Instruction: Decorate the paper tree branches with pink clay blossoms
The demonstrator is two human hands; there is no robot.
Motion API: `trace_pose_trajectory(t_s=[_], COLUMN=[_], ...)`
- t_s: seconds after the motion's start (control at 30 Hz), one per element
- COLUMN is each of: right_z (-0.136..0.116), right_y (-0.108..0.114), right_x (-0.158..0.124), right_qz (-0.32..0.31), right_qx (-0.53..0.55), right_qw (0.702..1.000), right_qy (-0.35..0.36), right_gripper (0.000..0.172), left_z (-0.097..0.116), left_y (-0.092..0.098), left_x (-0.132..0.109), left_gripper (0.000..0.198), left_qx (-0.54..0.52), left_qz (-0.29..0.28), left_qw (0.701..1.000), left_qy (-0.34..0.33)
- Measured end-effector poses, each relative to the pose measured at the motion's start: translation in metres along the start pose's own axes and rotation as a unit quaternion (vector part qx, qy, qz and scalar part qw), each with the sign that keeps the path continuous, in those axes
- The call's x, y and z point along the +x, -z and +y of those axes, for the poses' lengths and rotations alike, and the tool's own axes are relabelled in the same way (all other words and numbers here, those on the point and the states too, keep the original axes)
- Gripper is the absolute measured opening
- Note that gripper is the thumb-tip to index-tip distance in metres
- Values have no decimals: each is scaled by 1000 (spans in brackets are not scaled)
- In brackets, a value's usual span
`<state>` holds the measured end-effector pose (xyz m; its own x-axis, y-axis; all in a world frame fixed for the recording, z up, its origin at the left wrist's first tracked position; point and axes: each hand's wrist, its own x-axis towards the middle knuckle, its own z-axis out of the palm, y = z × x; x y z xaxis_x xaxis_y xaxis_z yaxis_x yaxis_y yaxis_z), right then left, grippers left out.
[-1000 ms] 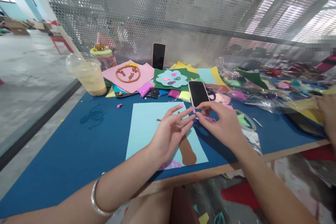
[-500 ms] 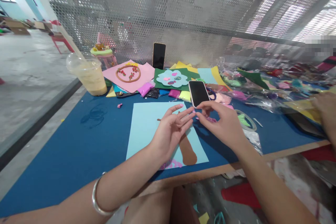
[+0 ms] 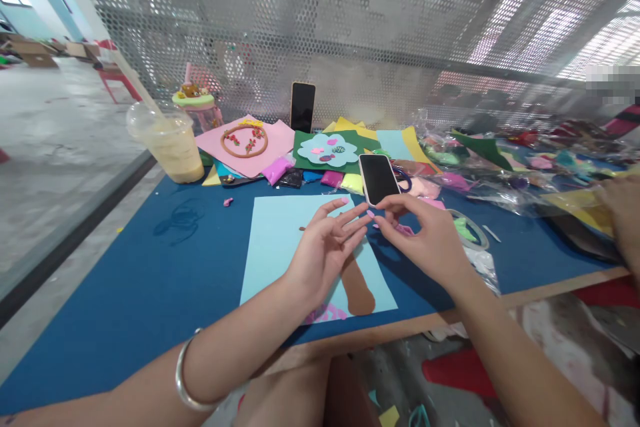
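Observation:
My left hand point(image 3: 327, 250) is palm up above a light blue sheet point(image 3: 273, 233), fingers stretched out. At its fingertips sits a small pink piece of clay point(image 3: 371, 213). The thumb and forefinger of my right hand point(image 3: 425, 233) come together in a pinch at this piece. A pink spot shows at my left thumb tip; whether it is clay or the nail, I cannot tell. On the sheet is a brown tree-trunk shape point(image 3: 358, 287), partly covered by my left hand, with pink clay point(image 3: 327, 313) along the near edge.
Behind the sheet lie a phone point(image 3: 380, 179), clay packets point(image 3: 278, 169) and coloured papers point(image 3: 215, 140). Another phone point(image 3: 303, 107) leans on the perforated metal panel. A drink cup point(image 3: 175, 150) stands at left. Plastic bags point(image 3: 500, 187) and another person's hand point(image 3: 623, 213) are at right.
Both hands stay almost in place. My right fingertips have shifted very slightly, and the pink clay piece shows a little more clearly between the hands.

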<state>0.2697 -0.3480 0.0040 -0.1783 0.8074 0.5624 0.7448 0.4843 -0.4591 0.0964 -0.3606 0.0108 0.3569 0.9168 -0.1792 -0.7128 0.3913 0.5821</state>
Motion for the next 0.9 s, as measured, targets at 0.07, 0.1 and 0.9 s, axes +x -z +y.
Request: trace_pose_trajectory(t_s=[0.07,0.1,0.9], right_z=[-1,-2,-1], right_y=[0,-1,-13], right_x=[0,-1,-4], right_qz=[-2,-4,-14], right_qx=[11,16,125], right_qw=[1000,1000,986], right_qy=[-5,-7,-107], right_gripper=[12,12,14], left_z=[0,-1,-1], left_y=[1,1,2], left_x=[0,1,3], left_gripper=[42,41,41], left_qx=[-1,-2,-30], left_qz=[-1,-1,7], left_qw=[1000,1000,999], left_qy=[1,2,-23])
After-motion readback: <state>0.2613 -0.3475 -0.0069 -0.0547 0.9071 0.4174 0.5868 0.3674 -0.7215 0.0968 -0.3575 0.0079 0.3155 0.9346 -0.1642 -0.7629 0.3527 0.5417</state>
